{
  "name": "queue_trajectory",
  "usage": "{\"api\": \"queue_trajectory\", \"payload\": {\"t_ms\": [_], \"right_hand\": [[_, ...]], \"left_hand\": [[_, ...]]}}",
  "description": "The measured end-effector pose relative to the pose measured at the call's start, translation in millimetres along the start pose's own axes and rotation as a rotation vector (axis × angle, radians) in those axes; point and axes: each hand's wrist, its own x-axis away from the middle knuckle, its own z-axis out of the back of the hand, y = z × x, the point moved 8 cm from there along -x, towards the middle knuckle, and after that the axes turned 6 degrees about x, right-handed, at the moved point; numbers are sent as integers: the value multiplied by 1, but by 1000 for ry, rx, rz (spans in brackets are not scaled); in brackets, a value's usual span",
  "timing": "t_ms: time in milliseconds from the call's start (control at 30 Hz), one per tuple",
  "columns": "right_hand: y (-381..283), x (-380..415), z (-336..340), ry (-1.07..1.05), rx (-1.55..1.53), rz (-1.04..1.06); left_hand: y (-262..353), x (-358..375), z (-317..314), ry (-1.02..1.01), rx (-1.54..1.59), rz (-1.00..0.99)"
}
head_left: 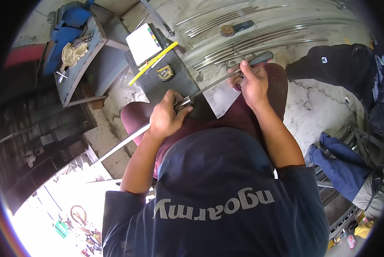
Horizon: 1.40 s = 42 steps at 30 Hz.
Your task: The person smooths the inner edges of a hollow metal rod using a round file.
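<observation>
My left hand (168, 113) is wrapped around a shiny metal tube (127, 140), whose cut end points up and right past my fingers. The tube's long part runs down to the left under my forearm. In my right hand (252, 81), a slim file (220, 80) with a dark grey handle (262, 58) is pinched near where blade meets handle. The file's far tip lies right at the tube's open end. Both hands are over my lap, just in front of a small dark bench (170, 92).
On the bench lie a tape measure (166, 73), a yellow folding rule (153, 63) and a white notebook (143, 44). Several metal rods (243, 38) and an angle grinder (237, 28) lie on the floor ahead. A metal stand (89, 64) is at left; another person's legs (340, 165) are at right.
</observation>
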Motion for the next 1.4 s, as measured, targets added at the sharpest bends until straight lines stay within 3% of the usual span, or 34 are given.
{"api": "queue_trajectory", "payload": {"t_ms": [133, 167, 233, 300, 367, 433, 500, 633, 767, 900, 1033, 1133, 1267, 1400], "right_hand": [[34, 47, -70, -160, -55, -64], [24, 33, -56, -171, -63, -47], [12, 0, -5, 1, -26, 7], [25, 19, -25, 17, -67, -33], [40, 44, -60, -118, -92, -59], [26, 20, -37, -109, -37, -77], [2, -2, -8, -28, -23, 87], [33, 41, -67, -201, -28, -25], [6, -5, -12, -71, -6, 27], [36, 36, -58, -187, 7, -23], [11, -2, -18, -56, 2, 64], [41, 40, -67, -209, -23, -6], [16, -10, -16, -111, -17, 56], [40, 38, -73, -240, -58, -19]], "left_hand": [[5, -2, -1, 34, -10, -100], [4, 4, -1, 46, -6, -134], [2, 5, 0, 62, 4, -97], [6, 1, 2, 93, -24, -126], [4, 0, -1, 99, -14, -189], [2, 5, -1, 97, -21, -191], [8, 3, 3, 101, -43, -161], [3, 2, -1, 53, 24, -140], [3, 3, 4, 106, -59, -146], [-5, 8, -1, 94, -54, -169], [7, 6, 4, 101, -75, -177], [3, 3, 0, 53, -67, -183], [4, 3, 3, 21, -59, -155], [3, -8, 0, -48, -18, -168]]}}
